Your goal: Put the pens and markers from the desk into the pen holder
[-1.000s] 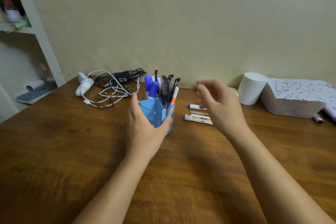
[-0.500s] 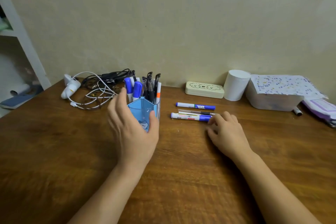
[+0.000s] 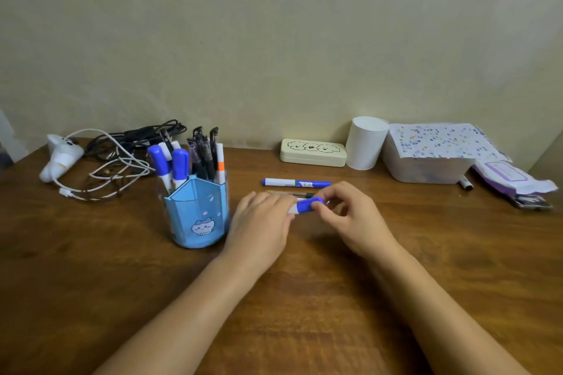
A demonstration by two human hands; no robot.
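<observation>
A blue pen holder (image 3: pixel 198 210) with a cat picture stands on the wooden desk (image 3: pixel 91 268), holding several pens and blue-capped markers. Right of it, my left hand (image 3: pixel 262 222) and my right hand (image 3: pixel 350 216) both grip one white marker with a blue cap (image 3: pixel 306 205), held level just above the desk. My left hand covers its white barrel; my right fingers pinch the cap end. Behind the hands lies a thin clear pen (image 3: pixel 300 193), mostly hidden. Farther back lies another blue-and-white marker (image 3: pixel 295 183).
A tangle of cables and a white charger (image 3: pixel 61 158) lie at the back left. Along the wall stand a cream case (image 3: pixel 313 151), a white cup (image 3: pixel 365 143), a paper-covered tub (image 3: pixel 426 161) and a purple packet (image 3: pixel 511 179). A dark-tipped marker (image 3: pixel 465 183) lies by the tub.
My left hand let go of the pen holder and moved right to the marker. My right hand lifted the nearest marker off the desk; both hands now hold it.
</observation>
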